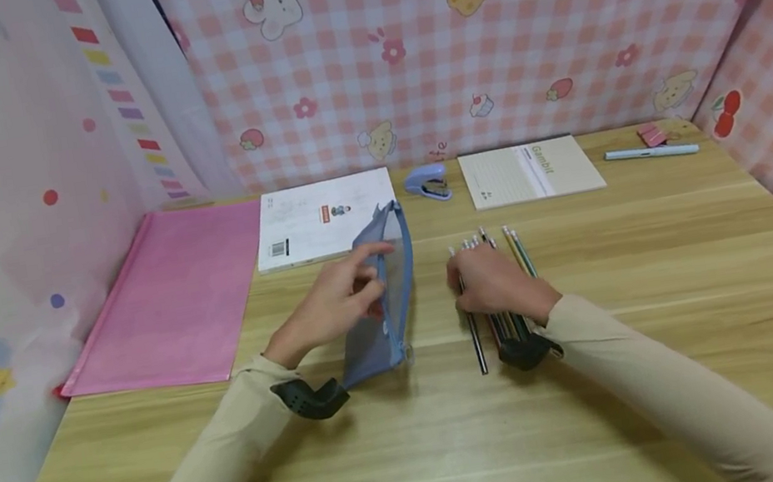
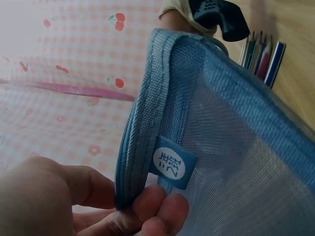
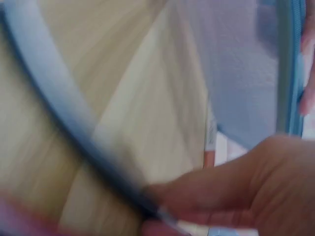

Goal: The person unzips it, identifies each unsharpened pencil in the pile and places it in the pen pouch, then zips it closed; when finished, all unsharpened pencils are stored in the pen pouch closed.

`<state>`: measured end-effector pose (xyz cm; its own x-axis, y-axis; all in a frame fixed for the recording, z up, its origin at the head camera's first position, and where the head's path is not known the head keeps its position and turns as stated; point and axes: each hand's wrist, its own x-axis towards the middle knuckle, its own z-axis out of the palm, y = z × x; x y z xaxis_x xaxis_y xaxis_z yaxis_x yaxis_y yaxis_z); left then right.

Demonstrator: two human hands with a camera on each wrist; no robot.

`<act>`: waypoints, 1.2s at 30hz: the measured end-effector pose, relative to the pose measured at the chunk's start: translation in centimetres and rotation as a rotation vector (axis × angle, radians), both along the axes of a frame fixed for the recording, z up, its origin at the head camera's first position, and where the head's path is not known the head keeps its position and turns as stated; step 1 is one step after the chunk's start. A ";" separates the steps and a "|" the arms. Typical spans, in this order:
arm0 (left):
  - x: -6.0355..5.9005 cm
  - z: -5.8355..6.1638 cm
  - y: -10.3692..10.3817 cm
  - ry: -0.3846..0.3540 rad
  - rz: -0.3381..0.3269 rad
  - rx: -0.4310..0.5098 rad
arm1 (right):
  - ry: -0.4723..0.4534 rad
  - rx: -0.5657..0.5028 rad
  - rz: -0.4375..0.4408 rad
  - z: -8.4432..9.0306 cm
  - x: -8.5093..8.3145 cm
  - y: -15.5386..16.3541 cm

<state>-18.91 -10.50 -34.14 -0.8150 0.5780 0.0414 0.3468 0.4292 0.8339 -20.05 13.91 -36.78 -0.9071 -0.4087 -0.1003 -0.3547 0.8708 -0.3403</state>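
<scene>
The blue mesh pouch (image 1: 384, 300) is held upright on its edge on the wooden desk (image 1: 669, 297) by the left hand (image 1: 339, 303), whose fingers (image 2: 157, 209) and thumb are pinched on the seamed edge of the pouch, as is shown in the left wrist view. The long axis of the pouch runs away from the person, toward the white booklet (image 1: 322, 216). Just to the right of the pouch, with a narrow strip of bare desk between, a bundle of pencils (image 1: 496, 291) is lying, and its long axis is almost parallel to the pouch. The right hand (image 1: 492, 283) is laid over these pencils with its fingers curled around them, so this hand is the nearer one to them, and the pouch lies to its left. The right wrist view is blurred, and only one light pencil (image 3: 74, 123) across the fingers can be made out. On the pouch a small blue label (image 2: 174, 162) with white signs is sewn, not readable with certainty. On the notebook (image 1: 530, 170) the word "Gambit" is printed. A stapler (image 1: 427, 182) is seen between the booklet and the notebook.
</scene>
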 end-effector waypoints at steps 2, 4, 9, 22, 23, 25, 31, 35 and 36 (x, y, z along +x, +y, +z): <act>0.0 -0.1 0.0 -0.008 0.004 0.003 | -0.052 -0.013 -0.054 0.0 -0.1 -0.4; 0.0 -0.2 0.1 -0.006 0.007 0.004 | -0.096 -0.043 -0.090 0.0 -0.3 -0.5; 0.1 -0.3 0.2 -0.001 -0.001 0.003 | -0.130 -0.168 -0.115 -0.3 -0.6 0.0; 0.1 -0.5 0.6 0.012 -0.011 -0.010 | -0.139 -0.599 -0.257 2.1 -0.2 1.0; 0.1 -0.5 0.6 0.016 -0.010 -0.014 | -0.124 -0.631 -0.263 2.4 -0.2 0.9; 0.1 -0.5 0.7 0.018 -0.014 -0.013 | -0.090 -0.697 -0.269 2.9 -0.3 0.7; 0.4 -0.4 1.1 0.061 -0.029 -0.027 | -0.018 -0.837 -0.291 3.5 -0.9 -0.7; 0.6 -0.1 1.3 0.109 -0.038 -0.048 | 0.011 -0.901 -0.303 3.3 -1.0 -2.0; 0.6 -0.1 1.3 0.121 -0.039 -0.050 | 0.017 -0.909 -0.299 3.3 -1.0 -2.3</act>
